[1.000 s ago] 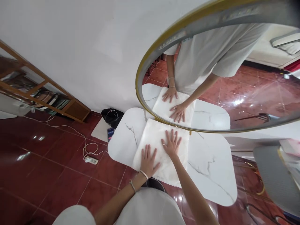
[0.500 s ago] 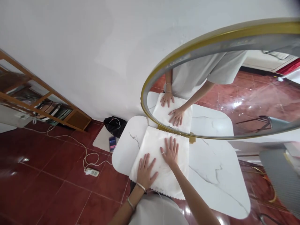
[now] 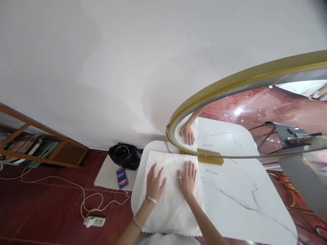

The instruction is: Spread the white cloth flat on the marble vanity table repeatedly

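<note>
One gold-rimmed mirror (image 3: 242, 124); one black bag (image 3: 125, 157); one power strip (image 3: 98, 221) (white plug at one end), on red floor tiles (image 3: 48, 211); one wooden shelf unit (image 3: 60, 150).

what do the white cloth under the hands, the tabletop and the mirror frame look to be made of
Cloth: matte white fabric, by its soft wrinkles and scalloped edge; the fibre can't be told. Tabletop: smooth white with grey veins, so marble-look; real stone or printed surface stays open. Mirror frame: gold-coloured with a slight sheen, probably metal, possibly coated plastic.
</note>
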Available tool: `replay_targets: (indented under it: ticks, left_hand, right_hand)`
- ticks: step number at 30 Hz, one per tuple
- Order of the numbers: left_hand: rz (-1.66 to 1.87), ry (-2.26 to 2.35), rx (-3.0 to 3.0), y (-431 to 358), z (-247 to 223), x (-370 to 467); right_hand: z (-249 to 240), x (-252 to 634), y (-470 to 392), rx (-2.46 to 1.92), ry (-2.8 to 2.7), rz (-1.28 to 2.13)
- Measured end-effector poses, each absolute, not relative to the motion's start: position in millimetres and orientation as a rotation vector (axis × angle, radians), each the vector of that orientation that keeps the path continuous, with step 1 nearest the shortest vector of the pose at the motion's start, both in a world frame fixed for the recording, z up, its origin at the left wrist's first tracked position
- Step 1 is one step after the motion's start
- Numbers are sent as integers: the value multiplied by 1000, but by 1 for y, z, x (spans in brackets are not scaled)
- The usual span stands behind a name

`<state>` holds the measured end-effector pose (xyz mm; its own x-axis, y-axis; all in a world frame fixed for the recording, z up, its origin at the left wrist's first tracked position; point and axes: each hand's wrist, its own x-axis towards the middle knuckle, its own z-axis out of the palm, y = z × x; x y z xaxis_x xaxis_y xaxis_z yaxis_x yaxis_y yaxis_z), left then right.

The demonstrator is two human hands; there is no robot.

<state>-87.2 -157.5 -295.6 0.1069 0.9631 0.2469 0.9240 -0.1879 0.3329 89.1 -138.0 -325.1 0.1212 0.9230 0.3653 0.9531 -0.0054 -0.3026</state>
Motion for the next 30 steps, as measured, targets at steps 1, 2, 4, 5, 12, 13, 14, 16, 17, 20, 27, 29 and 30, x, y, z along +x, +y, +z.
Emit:
replay_targets:
  ticks: [1, 2, 4, 5, 12, 13, 14, 16, 17, 20, 27, 29, 30]
  left_hand:
    - [639, 1899, 2291, -139, -296, -85]
    - [629, 1871, 2311, -122, -299, -85]
    - [582, 1866, 2313, -97, -305, -86]
    - [556, 1881, 2298, -88, -308, -89]
    - [457, 1956, 2202, -39, -308, -102]
    - [452, 1959, 2199, -30, -307, -102]
    - [447, 1966, 2193, -20, -305, -102]
    - [438, 1991, 2166, -3, -303, -101]
    - [429, 2005, 2148, 5, -302, -99]
    - [390, 2019, 2108, 16, -299, -97]
    - [427, 2016, 2159, -59, -307, -124]
    - [459, 2013, 2215, -101, -309, -137]
    - [478, 2012, 2244, -123, -310, -142]
  right_hand:
    - [-324, 87, -136, -1955, -1831, -80]
    - [-324, 84, -132, -1961, -1872, -70]
    - [-323, 76, -121, -1957, -1940, -61]
    - [-323, 71, -113, -1954, -1955, -66]
    - [-321, 48, -46, -2044, -1993, 6]
    - [-320, 45, -37, -2079, -1994, 35]
    - [-318, 42, -28, -2110, -1997, 68]
    - [-314, 37, -14, -2156, -2005, 135]
    - [-312, 35, -9, -2171, -2006, 167]
    - [-309, 32, 0, -2173, -1992, 219]
    - [-314, 47, -14, -1749, -2212, 108]
    - [-315, 50, -27, -1633, -2335, 106]
    - [-315, 50, -37, -1604, -2377, 93]
